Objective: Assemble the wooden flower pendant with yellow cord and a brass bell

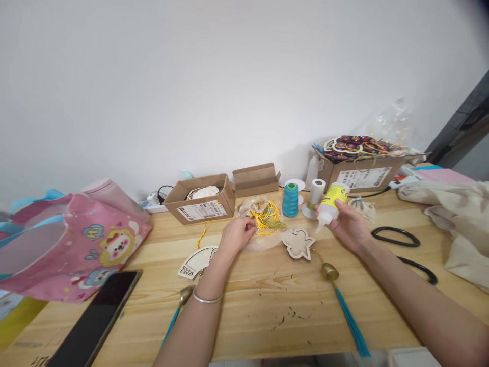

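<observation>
My right hand (349, 224) is wrapped round a glue bottle (333, 201) with a yellow label, its nozzle tilted down to the left. My left hand (239, 234) has its fingertips pinched at the edge of a heap of yellow and olive cords (267, 219) lying on clear plastic. What sits between those fingertips is too small to make out. Between the hands lies a flower-shaped wooden piece (298, 244), joined to a brass bell (329, 271) with a teal tassel (351, 321). A fan-shaped wooden piece (196, 262) is partly hidden behind my left forearm, with another bell (186, 294) below it.
Teal thread (291, 200) and a white spool (317, 192) stand behind the cords. Cardboard boxes (204, 210) line the wall, one (364, 173) heaped full at right. A pink bag (95, 239) and phone (95, 316) occupy the left; black-handled scissors (397, 236) and cloth (458, 224) the right.
</observation>
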`<control>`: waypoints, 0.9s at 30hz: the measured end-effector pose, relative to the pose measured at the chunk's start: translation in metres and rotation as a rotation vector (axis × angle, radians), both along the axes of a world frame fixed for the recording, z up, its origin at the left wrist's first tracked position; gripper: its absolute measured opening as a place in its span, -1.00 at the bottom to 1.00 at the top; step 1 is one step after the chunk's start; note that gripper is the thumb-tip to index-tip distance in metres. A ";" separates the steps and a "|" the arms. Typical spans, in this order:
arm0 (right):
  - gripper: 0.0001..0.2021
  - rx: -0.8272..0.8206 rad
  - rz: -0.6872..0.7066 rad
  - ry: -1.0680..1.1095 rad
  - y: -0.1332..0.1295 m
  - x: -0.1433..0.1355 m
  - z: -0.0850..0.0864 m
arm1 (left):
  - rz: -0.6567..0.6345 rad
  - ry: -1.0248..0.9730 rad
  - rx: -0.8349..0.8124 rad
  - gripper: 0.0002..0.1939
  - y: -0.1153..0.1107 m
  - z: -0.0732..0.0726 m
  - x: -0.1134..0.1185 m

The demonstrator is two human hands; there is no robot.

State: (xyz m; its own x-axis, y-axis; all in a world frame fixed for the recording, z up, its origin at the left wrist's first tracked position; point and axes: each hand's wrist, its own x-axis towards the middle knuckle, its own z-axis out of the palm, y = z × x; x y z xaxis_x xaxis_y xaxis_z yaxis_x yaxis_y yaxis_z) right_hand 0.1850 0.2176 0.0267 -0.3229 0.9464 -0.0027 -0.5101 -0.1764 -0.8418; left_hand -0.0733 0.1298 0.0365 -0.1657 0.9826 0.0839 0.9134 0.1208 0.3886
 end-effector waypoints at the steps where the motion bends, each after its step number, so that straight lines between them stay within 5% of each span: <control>1: -0.82 -0.002 -0.001 0.002 0.000 0.000 0.000 | -0.006 -0.004 0.000 -0.84 0.000 0.000 0.000; 19: -0.83 -0.004 0.024 0.049 0.000 0.000 0.000 | -0.088 -0.134 -0.028 -0.85 -0.002 0.000 -0.011; 27: -0.76 -0.030 0.023 0.109 0.002 0.000 -0.001 | -0.002 -0.053 -0.022 -0.80 -0.006 0.006 -0.016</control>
